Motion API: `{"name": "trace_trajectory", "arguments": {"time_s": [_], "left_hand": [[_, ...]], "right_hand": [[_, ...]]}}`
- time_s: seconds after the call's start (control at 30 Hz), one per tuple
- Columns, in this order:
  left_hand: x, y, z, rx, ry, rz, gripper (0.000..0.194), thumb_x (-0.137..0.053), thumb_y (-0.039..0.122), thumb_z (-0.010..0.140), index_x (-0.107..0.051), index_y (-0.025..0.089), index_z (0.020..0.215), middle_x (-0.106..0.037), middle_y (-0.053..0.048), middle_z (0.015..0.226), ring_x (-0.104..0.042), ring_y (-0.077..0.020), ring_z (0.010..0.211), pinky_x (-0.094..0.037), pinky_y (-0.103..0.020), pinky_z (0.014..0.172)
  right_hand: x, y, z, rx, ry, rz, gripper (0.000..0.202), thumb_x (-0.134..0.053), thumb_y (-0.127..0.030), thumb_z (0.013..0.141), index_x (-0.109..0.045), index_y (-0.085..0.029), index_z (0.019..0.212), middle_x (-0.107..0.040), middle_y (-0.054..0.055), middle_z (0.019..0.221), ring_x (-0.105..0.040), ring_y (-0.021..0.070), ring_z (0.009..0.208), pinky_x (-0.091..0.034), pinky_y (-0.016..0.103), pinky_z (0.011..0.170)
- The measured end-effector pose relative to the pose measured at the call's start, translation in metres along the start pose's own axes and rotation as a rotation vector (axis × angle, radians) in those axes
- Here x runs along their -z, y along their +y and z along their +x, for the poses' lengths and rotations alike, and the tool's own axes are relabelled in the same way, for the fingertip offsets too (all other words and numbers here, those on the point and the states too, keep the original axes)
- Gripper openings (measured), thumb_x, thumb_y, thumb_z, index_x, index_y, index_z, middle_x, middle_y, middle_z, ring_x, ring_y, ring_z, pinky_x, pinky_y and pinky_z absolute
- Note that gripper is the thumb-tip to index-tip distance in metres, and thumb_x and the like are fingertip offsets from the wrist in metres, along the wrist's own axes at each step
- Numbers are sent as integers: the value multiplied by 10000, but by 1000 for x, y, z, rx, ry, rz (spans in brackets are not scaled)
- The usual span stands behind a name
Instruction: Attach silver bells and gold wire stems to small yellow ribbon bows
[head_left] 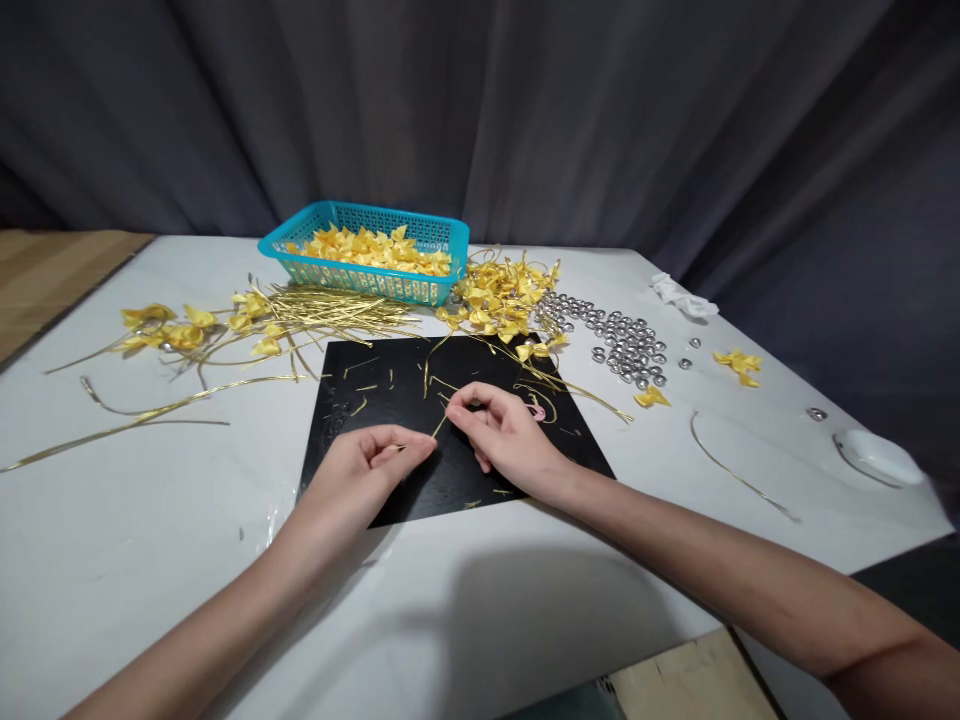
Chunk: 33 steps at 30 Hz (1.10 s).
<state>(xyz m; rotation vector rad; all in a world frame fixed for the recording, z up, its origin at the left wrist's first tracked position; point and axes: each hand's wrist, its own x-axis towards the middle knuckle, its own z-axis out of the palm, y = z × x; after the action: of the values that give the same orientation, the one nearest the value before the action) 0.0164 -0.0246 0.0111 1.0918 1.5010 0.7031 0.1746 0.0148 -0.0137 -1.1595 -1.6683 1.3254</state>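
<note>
Over the black mat [420, 505], my left hand [371, 460] pinches a thin gold cord [441, 423] between thumb and fingertips. My right hand [504, 435] is closed on the same cord a short way above and to the right, so a short stretch of it runs slanted between the two hands. The rest of the cord is mostly hidden by the fingers. Small gold scraps lie scattered on the mat. Just beyond my right hand, a small pink object [535, 411] lies partly in view on the mat; its kind I cannot make out.
A blue basket [360, 270] of yellow ribbon bows stands at the back, with a bundle of gold cords [337, 312] before it. Right of it are a pile of yellow bows on cords [506, 295], silver heart-shaped pieces [630, 345] and a white dish [881, 457]. More cords [150, 412] lie left.
</note>
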Motion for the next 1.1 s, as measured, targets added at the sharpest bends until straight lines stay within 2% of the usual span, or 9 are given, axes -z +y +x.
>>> {"name": "trace_trajectory", "arguments": {"time_s": [0.1,0.17,0.23,0.33,0.5,0.63,0.77,1.0,1.1], "left_hand": [[3,-2,1,-247,-25,326,277,-568,409,749,-646,158,663,-508,8,571,-428,-130,521,-307,-251,514],[5,-4,2,-437,23,440,255,-565,405,761,-646,164,787,-599,-43,773,-537,-201,763,-391,-298,708],[4,-6,4,-508,-5,384,300,-533,401,797,-608,167,969,-612,-74,981,-531,-230,965,-371,-340,872],[1,-7,4,-450,-161,140,299,-449,373,864,-548,168,1056,-613,-73,1047,-552,-197,985,-394,-325,889],[-2,-9,1,-446,-149,-18,303,-493,354,852,-507,180,1099,-593,-15,866,-552,-153,842,-419,-275,783],[-2,-10,-1,-290,-181,-165,284,-463,416,856,-538,186,1004,-490,44,694,-461,-100,617,-367,-216,569],[-3,-13,2,-168,-198,-175,298,-472,440,843,-537,157,778,-445,54,626,-393,-86,575,-305,-202,522],[-4,-12,3,-232,-204,-44,261,-459,424,851,-555,181,864,-440,56,644,-381,-97,597,-279,-212,521],[-2,-10,2,-201,-213,-146,238,-500,397,836,-551,168,800,-401,72,581,-344,-78,541,-261,-195,490]], "right_hand": [[1,-3,-3,108,-13,-88,93,-533,-196,795,-509,-170,709,-450,-41,643,-361,45,446,-293,176,401],[3,-5,-6,246,-57,-214,90,-525,-166,798,-516,-166,708,-468,-19,718,-367,48,479,-318,185,437],[4,-7,-9,407,-79,-352,78,-487,-151,825,-514,-166,753,-483,-3,743,-408,66,517,-365,200,481],[7,-10,-12,587,-63,-508,90,-447,-124,854,-517,-161,812,-527,34,775,-519,119,672,-437,236,598],[9,-13,-13,736,-55,-666,125,-433,-100,865,-534,-165,899,-585,66,857,-581,140,800,-476,240,660],[8,-12,-12,756,12,-709,120,-441,-95,861,-530,-174,865,-588,49,811,-583,126,736,-477,221,622],[7,-10,-9,729,85,-701,119,-468,-62,842,-512,-172,859,-580,38,798,-579,116,755,-473,202,626],[3,-8,-9,779,45,-762,112,-448,-78,858,-505,-174,857,-586,34,776,-579,131,783,-456,217,617],[0,-7,-11,752,56,-736,116,-448,-72,851,-503,-173,861,-592,31,786,-576,125,795,-453,211,631]]}}
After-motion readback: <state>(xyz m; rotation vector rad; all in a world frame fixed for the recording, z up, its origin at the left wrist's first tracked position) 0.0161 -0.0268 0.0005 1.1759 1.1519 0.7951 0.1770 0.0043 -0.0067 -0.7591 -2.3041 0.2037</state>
